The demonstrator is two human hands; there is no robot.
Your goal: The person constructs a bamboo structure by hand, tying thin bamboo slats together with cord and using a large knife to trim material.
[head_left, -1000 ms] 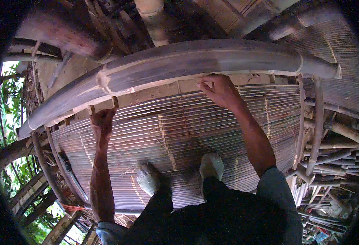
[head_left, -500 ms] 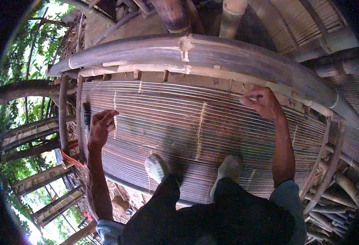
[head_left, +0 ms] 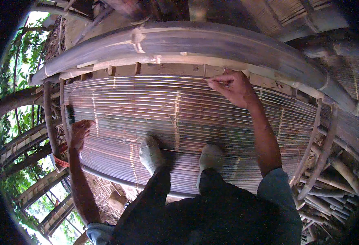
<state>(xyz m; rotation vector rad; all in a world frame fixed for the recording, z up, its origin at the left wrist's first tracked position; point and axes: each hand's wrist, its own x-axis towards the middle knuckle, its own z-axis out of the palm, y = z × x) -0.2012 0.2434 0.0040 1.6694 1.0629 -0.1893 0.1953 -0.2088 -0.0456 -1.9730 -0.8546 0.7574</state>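
Under my feet spreads a slatted platform of thin, pale, closely set strips, tied across by light bindings. Over its far strips, right of the middle, is my right hand, thumb and forefinger pinched together. My left hand is closed above the platform's left end, its fingertips pointing inward. A faint thin line slants over the slats near the left fingers; whether either hand holds it cannot be made out. Both of my feet, in pale socks, stand on the slats between my arms.
A thick bamboo pole borders the far side. Wooden posts and a bundle of orange-red cord are at the left. Stacked poles lie at the lower right. Green foliage shows past the left rails.
The view has shifted somewhat to the right. My left hand has moved nearer to me and toward the left end post. My right hand has come closer to the platform's far edge, still pinched.
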